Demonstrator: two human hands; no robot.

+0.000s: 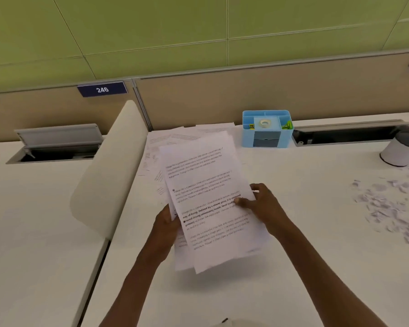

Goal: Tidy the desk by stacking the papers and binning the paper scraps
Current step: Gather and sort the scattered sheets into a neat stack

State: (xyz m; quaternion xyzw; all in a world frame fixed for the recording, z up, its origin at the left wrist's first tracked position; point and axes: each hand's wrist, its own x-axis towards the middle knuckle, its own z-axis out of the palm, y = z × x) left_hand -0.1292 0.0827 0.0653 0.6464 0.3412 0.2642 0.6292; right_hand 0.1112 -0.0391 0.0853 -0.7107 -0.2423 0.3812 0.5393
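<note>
The person is gathering the papers (pixel 208 199) above the table (pixel 293 267). The left hand (pixel 167 224) is gripping the left edge, and the right hand (pixel 261 204) is pinching the right edge. The sheets are pointing away, leaning left. Next, the edges probably need squaring. The paper scraps (pixel 392 206) are waiting by the bin (pixel 401 149).

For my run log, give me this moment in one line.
step: stacking | hands: left hand and right hand hold printed sheets | loose papers behind | scraps unbinned | bin far right
</note>
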